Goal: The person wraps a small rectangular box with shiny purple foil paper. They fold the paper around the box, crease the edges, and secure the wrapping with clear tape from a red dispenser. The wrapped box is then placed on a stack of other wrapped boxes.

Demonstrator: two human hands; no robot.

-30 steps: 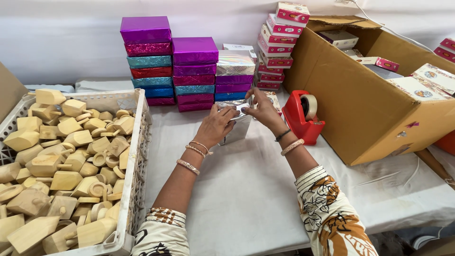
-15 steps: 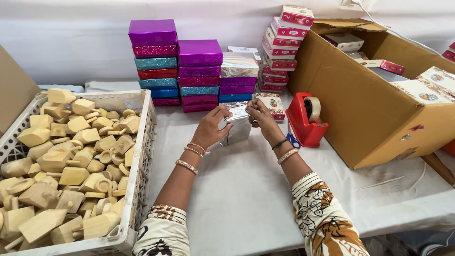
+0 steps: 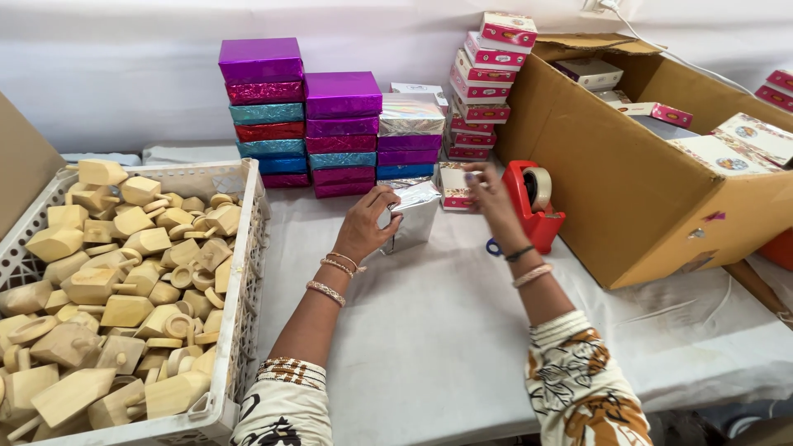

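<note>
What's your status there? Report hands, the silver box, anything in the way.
Left hand gripping silver-wrapped box on the table. Right hand off it, near red tape dispenser. Small pink-and-white box right behind.

You have a small box wrapped in shiny silver foil (image 3: 413, 216) standing upright on the white worktop (image 3: 429, 347), just in front of the stacked coloured boxes, its crinkled top fold partly loose.

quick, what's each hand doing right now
Left hand: closed on the silver box, holding it on the table.
Right hand: raised near the tape dispenser, blurred; grip cannot be told.
</note>
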